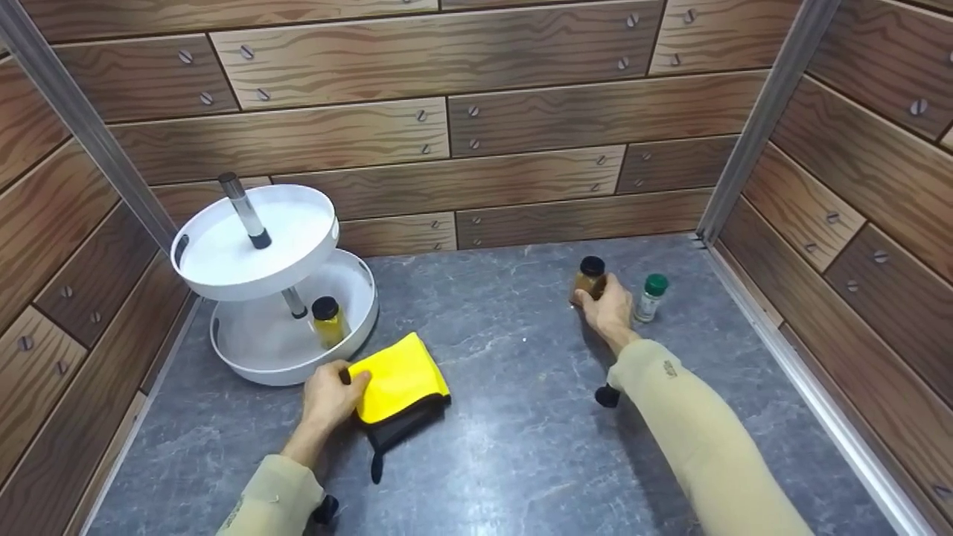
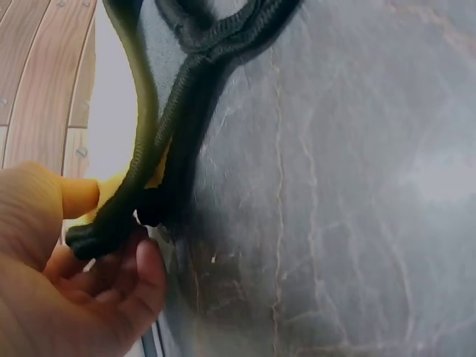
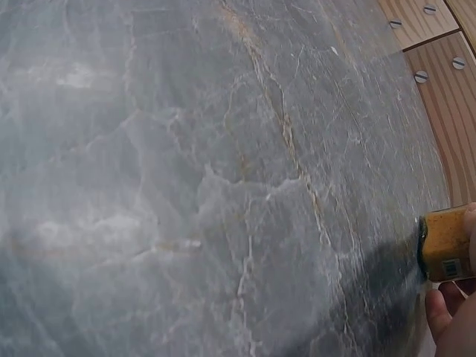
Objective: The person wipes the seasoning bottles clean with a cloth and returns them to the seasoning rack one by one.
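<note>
My left hand (image 1: 331, 394) pinches the left edge of a folded yellow cloth (image 1: 398, 376) with a black underside and a black loop. In the left wrist view, thumb and fingers close on the cloth's dark corded edge (image 2: 111, 223). At the back right, my right hand (image 1: 609, 307) grips a spice jar (image 1: 587, 284) with a black lid. Its orange-brown contents and a barcode label show in the right wrist view, where the jar (image 3: 446, 242) sits at the right edge and most of the hand is cut off. Just right of that hand stands a green-capped spice jar (image 1: 651, 298).
A white two-tier round stand (image 1: 294, 376) is at the left, its upper tray (image 1: 212, 249) on a central post. A black-lidded jar of yellow spice (image 1: 327, 321) stands in the lower tray. Wood-patterned walls (image 1: 521, 126) enclose the grey marbled tabletop (image 1: 506, 417).
</note>
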### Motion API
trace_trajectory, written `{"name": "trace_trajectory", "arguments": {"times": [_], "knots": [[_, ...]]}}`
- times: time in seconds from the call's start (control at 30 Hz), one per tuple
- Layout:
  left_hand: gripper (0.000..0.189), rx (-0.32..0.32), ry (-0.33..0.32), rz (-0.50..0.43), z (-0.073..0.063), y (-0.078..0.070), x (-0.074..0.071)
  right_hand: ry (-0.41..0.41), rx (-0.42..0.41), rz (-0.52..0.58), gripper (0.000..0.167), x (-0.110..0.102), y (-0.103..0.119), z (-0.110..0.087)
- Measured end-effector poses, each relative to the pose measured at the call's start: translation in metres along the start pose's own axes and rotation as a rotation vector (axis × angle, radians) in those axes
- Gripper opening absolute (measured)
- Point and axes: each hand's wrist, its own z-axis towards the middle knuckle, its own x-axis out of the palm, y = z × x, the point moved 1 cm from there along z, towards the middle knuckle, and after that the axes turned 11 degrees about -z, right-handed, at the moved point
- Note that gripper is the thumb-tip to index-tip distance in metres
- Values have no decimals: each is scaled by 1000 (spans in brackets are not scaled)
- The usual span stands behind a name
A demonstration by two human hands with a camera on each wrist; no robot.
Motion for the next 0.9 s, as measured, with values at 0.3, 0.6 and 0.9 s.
{"name": "trace_trajectory", "arguments": {"times": [0.3,0.6,0.9], "knots": [[27,8,26,75,0,-1,3,42,-24,-18,44,-25,24,-27],[31,11,0,-39,-3,-15,-2,92,-24,-43,48,-34,38,-38],[27,43,-42,-153,-1,-35,-10,73,-91,-8,46,-41,47,-43]]}}
